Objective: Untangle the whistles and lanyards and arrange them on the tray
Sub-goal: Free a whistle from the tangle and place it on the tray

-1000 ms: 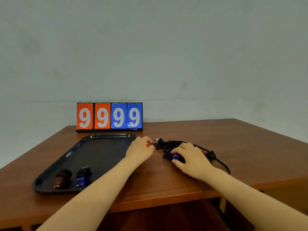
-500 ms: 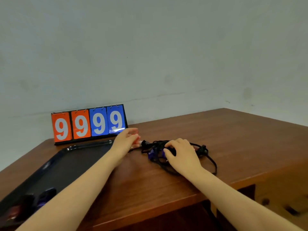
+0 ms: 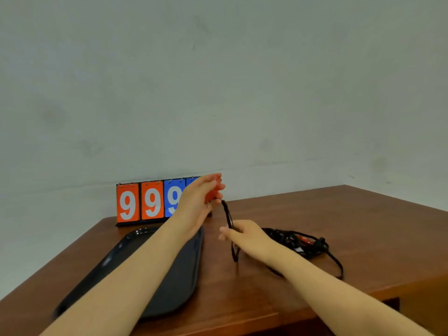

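Observation:
My left hand (image 3: 202, 197) is raised above the table in front of the scoreboard and grips a red whistle (image 3: 211, 195), mostly hidden by the fingers. A black lanyard (image 3: 228, 215) hangs from the whistle down to my right hand (image 3: 244, 235), which pinches the cord just above the table. Behind my right hand lies the tangle of black lanyards (image 3: 298, 241) with another red whistle showing in it. The dark tray (image 3: 174, 282) lies on the table to the left, under my left forearm.
A flip scoreboard (image 3: 148, 202) showing 9s stands at the back of the wooden table (image 3: 363, 226), against the pale wall. The table's front edge runs along the bottom right.
My left hand has lifted from the table with a red whistle, drawing its lanyard up out of the tangle. My right hand moved left off the pile to pinch the cord. The view tilted upward.

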